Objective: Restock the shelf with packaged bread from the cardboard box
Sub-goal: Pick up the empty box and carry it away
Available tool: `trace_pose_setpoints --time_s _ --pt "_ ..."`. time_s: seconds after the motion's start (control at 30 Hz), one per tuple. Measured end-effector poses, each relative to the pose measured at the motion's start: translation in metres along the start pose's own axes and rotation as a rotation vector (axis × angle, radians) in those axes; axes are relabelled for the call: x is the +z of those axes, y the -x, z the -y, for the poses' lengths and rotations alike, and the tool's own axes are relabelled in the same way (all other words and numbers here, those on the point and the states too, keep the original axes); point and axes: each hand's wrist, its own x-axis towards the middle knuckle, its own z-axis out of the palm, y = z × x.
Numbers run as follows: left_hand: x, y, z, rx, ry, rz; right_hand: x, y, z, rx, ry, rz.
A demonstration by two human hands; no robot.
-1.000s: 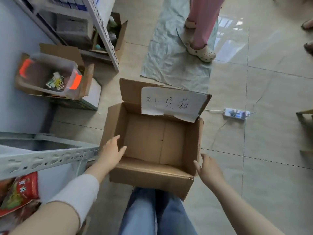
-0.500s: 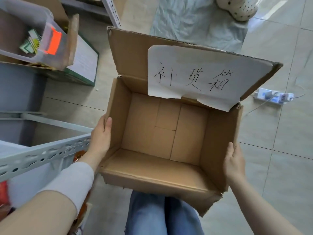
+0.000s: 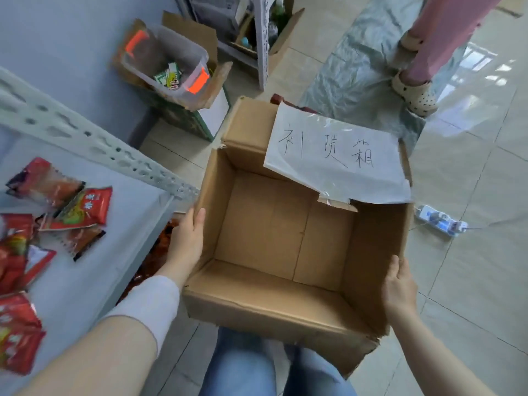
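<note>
An open cardboard box (image 3: pixel 274 307) is held up in front of me, above my jeans. Nothing lies inside it. A white paper with handwritten characters (image 3: pixel 337 161) is taped to its far flap. My left hand (image 3: pixel 185 241) grips the box's left wall, thumb over the rim. My right hand (image 3: pixel 398 290) presses on the right wall from outside. On the left, the grey metal shelf (image 3: pixel 91 144) carries several red packaged breads (image 3: pixel 83 208) lying loosely on its surface.
A clear plastic bin with orange handles (image 3: pixel 171 64) sits in another carton on the floor beyond the shelf. A white power strip (image 3: pixel 440 224) lies on the tiles to the right. A person in pink trousers and beige clogs (image 3: pixel 414 90) stands on a plastic sheet (image 3: pixel 351 78).
My hands closed on the box's sides and lifted it off the floor toward me. The view swung left, bringing the shelf surface and its red packages into sight.
</note>
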Motion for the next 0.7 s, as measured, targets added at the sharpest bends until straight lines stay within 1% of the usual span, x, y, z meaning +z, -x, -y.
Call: trace_pose_setpoints --time_s 0.1,0.23,0.33,0.47,0.6,0.7 --pt "-0.019 0.073 0.013 -0.036 0.0 -0.125 -0.03 0.024 -0.004 -0.104 0.046 0.041" --pt "-0.04 0.174 0.037 -0.171 0.154 -0.193 -0.066 0.065 -0.01 -0.253 0.142 0.105" --pt "-0.058 0.243 0.059 -0.248 0.224 -0.273 -0.078 0.101 -0.008 -0.365 0.195 0.168" --pt "-0.083 0.327 0.104 -0.365 0.264 -0.408 -0.073 0.163 -0.005 -0.529 0.354 0.237" --pt "-0.105 0.409 0.164 -0.507 0.332 -0.562 -0.05 0.232 -0.005 -0.684 0.495 0.388" --pt "-0.112 0.473 0.208 -0.611 0.396 -0.653 -0.025 0.281 -0.012 -0.842 0.559 0.471"
